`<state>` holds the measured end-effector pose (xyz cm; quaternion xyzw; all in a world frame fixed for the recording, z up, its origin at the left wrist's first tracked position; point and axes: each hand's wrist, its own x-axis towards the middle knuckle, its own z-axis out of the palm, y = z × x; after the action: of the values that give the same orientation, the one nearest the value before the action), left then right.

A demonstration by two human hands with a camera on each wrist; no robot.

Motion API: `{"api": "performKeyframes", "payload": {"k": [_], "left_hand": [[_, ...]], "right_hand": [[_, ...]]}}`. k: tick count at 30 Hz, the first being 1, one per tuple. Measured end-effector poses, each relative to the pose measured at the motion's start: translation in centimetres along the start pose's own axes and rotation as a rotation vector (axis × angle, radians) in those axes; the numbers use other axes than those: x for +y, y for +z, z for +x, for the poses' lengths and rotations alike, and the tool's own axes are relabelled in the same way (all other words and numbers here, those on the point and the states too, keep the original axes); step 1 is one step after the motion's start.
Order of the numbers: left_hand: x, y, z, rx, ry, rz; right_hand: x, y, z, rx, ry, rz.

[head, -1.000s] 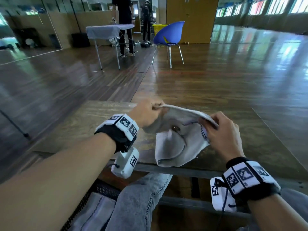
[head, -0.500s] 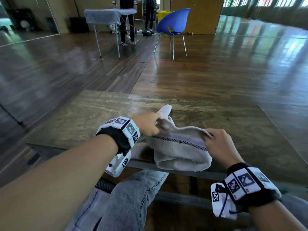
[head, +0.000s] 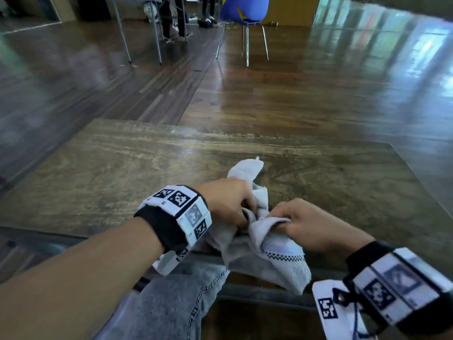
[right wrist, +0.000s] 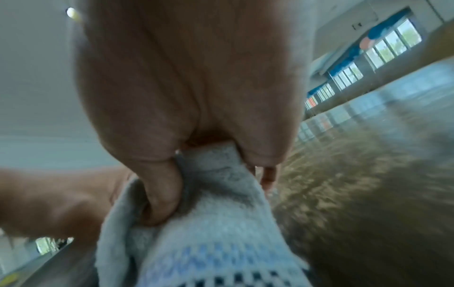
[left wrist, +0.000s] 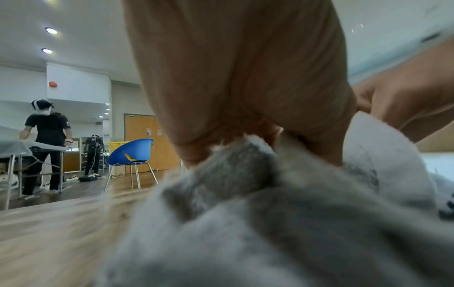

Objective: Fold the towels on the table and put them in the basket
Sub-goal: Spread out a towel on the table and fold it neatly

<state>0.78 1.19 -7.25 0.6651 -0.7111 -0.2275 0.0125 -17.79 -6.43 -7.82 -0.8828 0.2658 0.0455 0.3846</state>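
A grey towel [head: 272, 263] with a checkered band lies bunched at the near edge of the wooden table [head: 122, 173], part of it hanging over the edge. My left hand [head: 235, 207] grips one fold of the towel [left wrist: 233, 174], fingers curled round it. Close beside it my right hand [head: 294, 219] pinches another fold of the towel [right wrist: 221, 194] between thumb and fingers. The two hands almost touch. One corner of the towel sticks out beyond my left hand. The basket is out of sight in the current views.
My knee in grey jeans [head: 171, 303] is under the table's near edge. Farther off on the wooden floor stand a blue chair [head: 241, 11] and a covered table [left wrist: 14, 147] with people [left wrist: 46, 147] beside it.
My hands have come down and together from holding the towel spread wide; the towel is now bunched between them on the table's near edge. The head camera tilted downward.
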Motion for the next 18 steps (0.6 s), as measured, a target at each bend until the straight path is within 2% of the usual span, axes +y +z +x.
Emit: {"api": "performKeyframes", "payload": {"k": [2, 3, 6, 8, 10, 12, 14, 18], "left_hand": [[-0.1, -1.6, 1.2, 0.075, 0.023, -0.083], [-0.4, -2.8, 2.2, 0.187, 0.058, -0.108], [-1.8, -7.6, 6.0, 0.663, 0.166, -0.146], [-2.7, -10.7, 7.9, 0.881, 0.042, -0.157], [-4.1, -12.8, 9.1, 1.008, -0.107, -0.134], [-5.3, -14.0, 9.0, 1.070, -0.193, -0.052], [-6.3, -14.3, 8.4, 1.075, -0.254, 0.035], [-7.1, -12.8, 7.9, 0.928, -0.387, 0.022]], "right_hand": [[0.1, -2.8, 1.7, 0.032, 0.006, -0.072], [0.2, -4.5, 2.9, 0.116, -0.018, -0.104], [-0.1, -11.0, 7.1, 0.545, -0.194, -0.096], [-0.6, -15.3, 9.1, 0.773, -0.294, -0.045], [-0.2, -18.8, 10.2, 0.904, -0.305, -0.031], [1.1, -20.8, 10.3, 0.946, -0.266, -0.124], [2.4, -21.5, 10.2, 0.884, -0.169, -0.225], [4.1, -20.1, 10.0, 0.753, 0.006, -0.306]]}}
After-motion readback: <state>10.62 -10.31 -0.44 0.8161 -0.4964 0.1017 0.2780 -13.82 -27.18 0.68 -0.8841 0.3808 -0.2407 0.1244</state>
